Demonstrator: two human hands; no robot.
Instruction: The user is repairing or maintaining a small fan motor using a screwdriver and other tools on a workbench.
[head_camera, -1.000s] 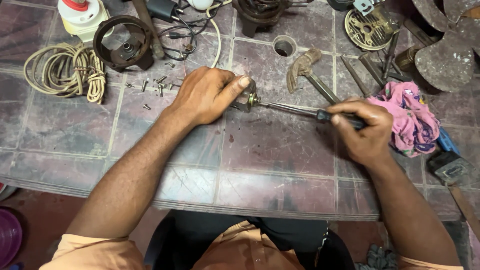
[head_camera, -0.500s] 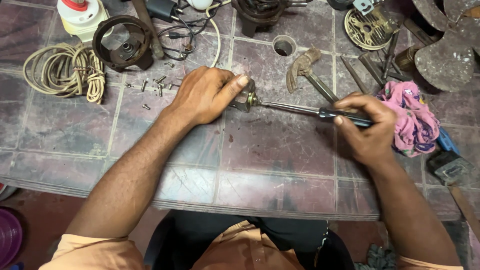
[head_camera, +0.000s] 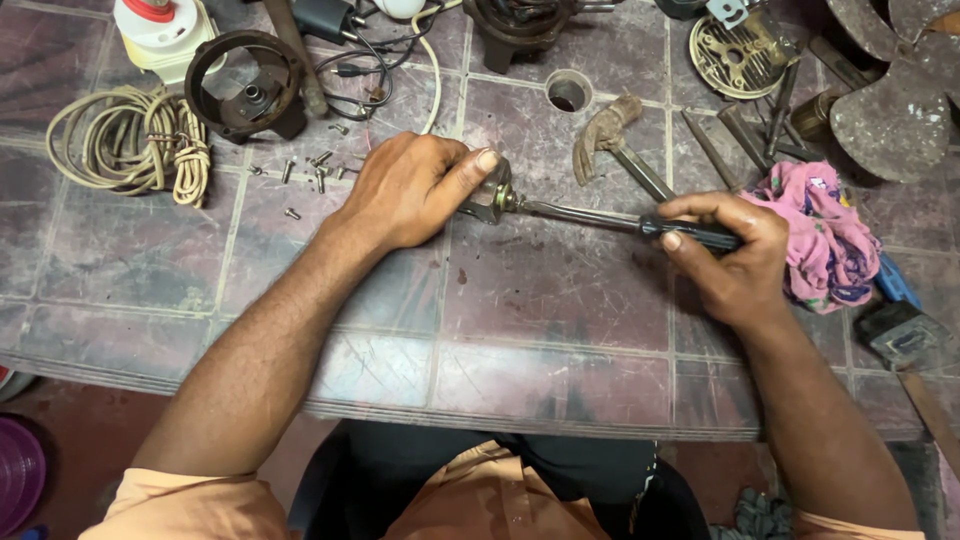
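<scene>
My left hand (head_camera: 415, 190) clamped small metal part (head_camera: 488, 195), mostly hidden; right hand (head_camera: 730, 255) gripped screwdriver (head_camera: 600, 215). Bare worktop (head_camera: 540, 300) toward near edge; clutter behind.

A tiled table (head_camera: 560, 300) of dark purplish squares carries everything. At far left lie a coiled cord (head_camera: 125, 145), a round black housing (head_camera: 245, 85) and a white and red reel (head_camera: 160, 30). Loose screws (head_camera: 315, 170) are scattered just near of the housing. A hole (head_camera: 567, 93) opens in the far middle tile, with a hammer (head_camera: 615, 140) just right of it. On the right lie a pink cloth (head_camera: 825, 235), rusty blades (head_camera: 890, 100) and a round grille (head_camera: 735, 50).
</scene>
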